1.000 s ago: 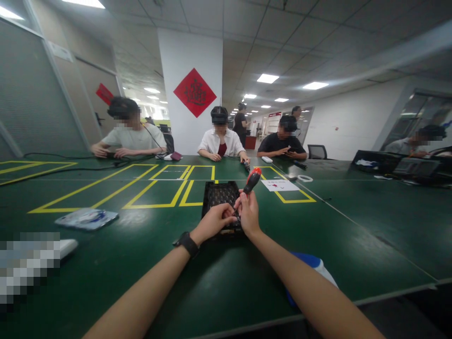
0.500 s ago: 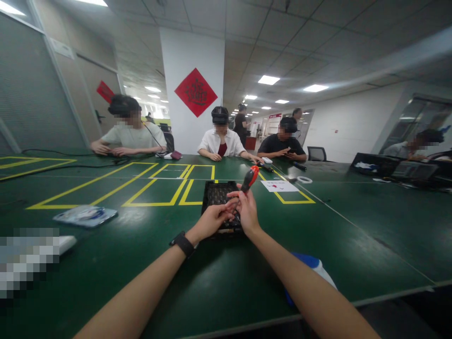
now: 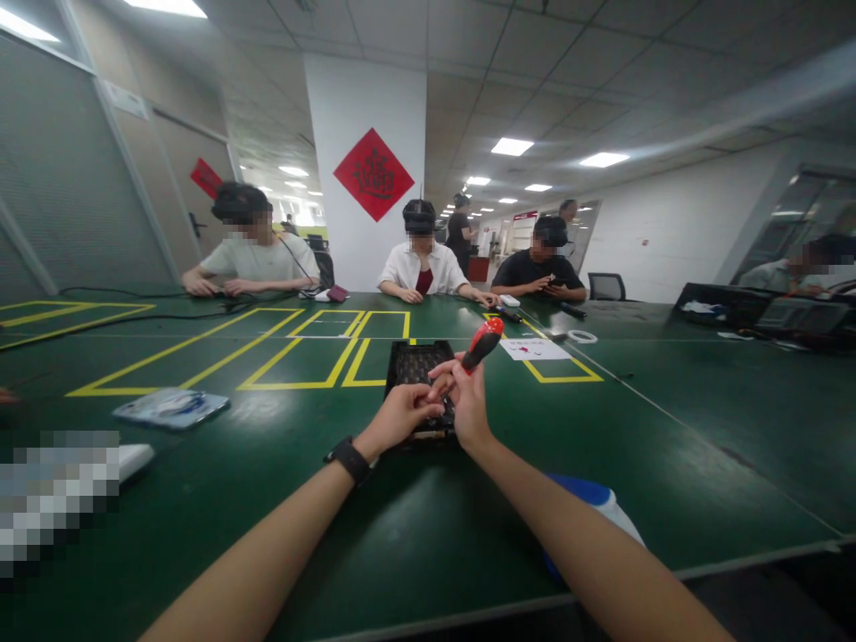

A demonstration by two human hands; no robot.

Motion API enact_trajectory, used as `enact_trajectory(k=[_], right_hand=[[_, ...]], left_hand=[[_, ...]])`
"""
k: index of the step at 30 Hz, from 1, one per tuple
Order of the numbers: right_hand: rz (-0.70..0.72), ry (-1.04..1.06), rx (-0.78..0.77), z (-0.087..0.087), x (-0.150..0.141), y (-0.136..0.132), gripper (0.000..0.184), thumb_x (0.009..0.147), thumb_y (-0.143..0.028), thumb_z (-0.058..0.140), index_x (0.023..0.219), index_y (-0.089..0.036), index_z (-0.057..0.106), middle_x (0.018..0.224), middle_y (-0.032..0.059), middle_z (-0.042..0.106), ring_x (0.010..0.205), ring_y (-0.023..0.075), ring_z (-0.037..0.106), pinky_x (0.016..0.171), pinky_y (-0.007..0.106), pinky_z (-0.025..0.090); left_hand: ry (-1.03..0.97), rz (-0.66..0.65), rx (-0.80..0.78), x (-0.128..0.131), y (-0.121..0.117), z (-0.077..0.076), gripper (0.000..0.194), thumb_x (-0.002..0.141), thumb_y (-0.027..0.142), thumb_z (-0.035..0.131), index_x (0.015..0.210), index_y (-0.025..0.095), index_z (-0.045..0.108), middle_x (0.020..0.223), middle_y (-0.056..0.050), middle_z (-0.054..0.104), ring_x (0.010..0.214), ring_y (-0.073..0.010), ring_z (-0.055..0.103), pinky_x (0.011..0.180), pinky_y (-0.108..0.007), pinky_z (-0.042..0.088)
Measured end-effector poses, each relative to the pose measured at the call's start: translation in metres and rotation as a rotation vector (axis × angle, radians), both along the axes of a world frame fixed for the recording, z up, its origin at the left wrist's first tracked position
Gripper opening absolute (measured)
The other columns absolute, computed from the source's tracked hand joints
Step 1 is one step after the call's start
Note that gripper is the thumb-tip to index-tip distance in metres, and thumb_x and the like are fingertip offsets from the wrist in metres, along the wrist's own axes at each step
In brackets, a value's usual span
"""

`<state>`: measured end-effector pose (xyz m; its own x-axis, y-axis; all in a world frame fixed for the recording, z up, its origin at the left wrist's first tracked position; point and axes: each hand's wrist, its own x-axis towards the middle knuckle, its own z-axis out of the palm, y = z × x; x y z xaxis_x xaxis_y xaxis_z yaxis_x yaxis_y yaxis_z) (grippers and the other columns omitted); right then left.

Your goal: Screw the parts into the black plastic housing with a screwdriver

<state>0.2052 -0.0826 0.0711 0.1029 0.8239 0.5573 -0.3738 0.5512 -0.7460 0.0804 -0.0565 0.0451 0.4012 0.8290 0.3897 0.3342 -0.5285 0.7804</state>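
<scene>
My right hand [image 3: 469, 401] is closed round a screwdriver [image 3: 484, 343] whose red and black handle leans up and to the right. Its shaft and tip are hidden by my fingers. My left hand [image 3: 407, 412], a black band on its wrist, meets the right one with thumb and fingertips pinched together. Whatever lies between those fingertips is too small to make out. Both hands hover over a black open box-like tray [image 3: 401, 361] with a dark, gridded inside, standing on the green table [image 3: 508, 499].
Yellow tape outlines [image 3: 321, 386] mark the table. A flat pale packet [image 3: 172, 407] lies left, a blue and white item [image 3: 588, 499] under my right forearm, a printed paper sheet [image 3: 535, 349] beyond the tray. Several people sit opposite, near a tape roll [image 3: 581, 337].
The screwdriver handle has tipped further to the right in my right hand. My hands stay together over the tray, and the whole view has shifted slightly.
</scene>
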Motion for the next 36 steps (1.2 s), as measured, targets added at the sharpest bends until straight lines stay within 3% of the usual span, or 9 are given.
enact_trajectory(k=[5,10,13,19,23,27,31,36], right_hand=[[0.018,-0.072,-0.007,-0.001,0.002,0.001,0.026,0.087,-0.036,0.036,0.107,-0.022,0.042,0.088,0.0012,0.06,0.052,0.0076,0.054,0.041,0.018,0.041],[-0.033,-0.071,0.042,0.001,0.002,0.005,0.02,0.086,-0.036,0.046,0.098,-0.023,0.037,0.086,-0.0014,0.061,0.049,0.0052,0.052,0.047,0.019,0.045],[-0.044,-0.071,0.058,0.001,0.001,0.004,0.02,0.086,-0.036,0.047,0.094,-0.023,0.034,0.085,-0.0023,0.061,0.047,0.0048,0.052,0.047,0.019,0.046],[0.075,-0.082,0.012,-0.002,0.003,0.007,0.02,0.087,-0.036,0.042,0.102,-0.023,0.038,0.091,-0.0007,0.06,0.048,0.005,0.054,0.041,0.017,0.042],[0.174,-0.027,-0.051,-0.006,0.007,0.015,0.022,0.088,-0.037,0.037,0.102,-0.022,0.044,0.092,0.0016,0.06,0.05,0.0067,0.055,0.041,0.019,0.044],[0.161,0.016,-0.048,-0.007,0.008,0.018,0.018,0.086,-0.036,0.044,0.096,-0.021,0.043,0.09,0.002,0.062,0.054,0.008,0.058,0.042,0.018,0.044],[0.148,0.024,-0.026,-0.005,0.006,0.016,0.021,0.084,-0.035,0.05,0.098,-0.022,0.041,0.091,0.0019,0.061,0.057,0.0085,0.059,0.04,0.017,0.042],[0.115,0.025,-0.005,-0.002,0.007,0.017,0.023,0.083,-0.034,0.052,0.102,-0.02,0.046,0.096,0.0039,0.06,0.063,0.009,0.061,0.054,0.022,0.052]], left_hand=[[-0.07,-0.13,-0.037,0.002,-0.003,0.003,0.027,0.079,0.036,0.055,0.082,0.01,0.063,0.077,-0.004,0.064,0.073,-0.0157,0.057,0.071,-0.026,0.044],[-0.035,-0.004,0.096,0.002,-0.004,0.005,0.023,0.076,0.035,0.059,0.079,0.012,0.06,0.071,0.0,0.058,0.066,-0.0118,0.051,0.064,-0.022,0.041],[-0.005,0.042,0.08,0.001,-0.003,0.004,0.026,0.072,0.036,0.063,0.076,0.011,0.06,0.066,0.001,0.056,0.061,-0.0104,0.047,0.059,-0.021,0.038],[-0.051,-0.072,-0.011,0.001,-0.004,0.003,0.027,0.073,0.036,0.062,0.069,0.009,0.061,0.062,0.001,0.058,0.059,-0.0112,0.05,0.06,-0.022,0.039],[-0.096,-0.152,-0.062,0.002,-0.003,0.002,0.025,0.075,0.033,0.061,0.079,0.009,0.062,0.073,-0.004,0.065,0.069,-0.0156,0.059,0.068,-0.026,0.045],[-0.163,-0.165,-0.098,0.004,-0.002,-0.001,0.027,0.075,0.031,0.062,0.092,0.01,0.06,0.079,-0.006,0.067,0.076,-0.0178,0.063,0.072,-0.029,0.049],[-0.189,-0.19,-0.104,0.005,-0.002,0.0,0.028,0.075,0.032,0.062,0.093,0.011,0.059,0.081,-0.006,0.067,0.075,-0.0165,0.063,0.073,-0.029,0.049],[-0.129,-0.078,-0.051,0.004,-0.001,0.002,0.026,0.073,0.036,0.064,0.081,0.011,0.059,0.072,-0.003,0.063,0.062,-0.0115,0.058,0.06,-0.023,0.045]])
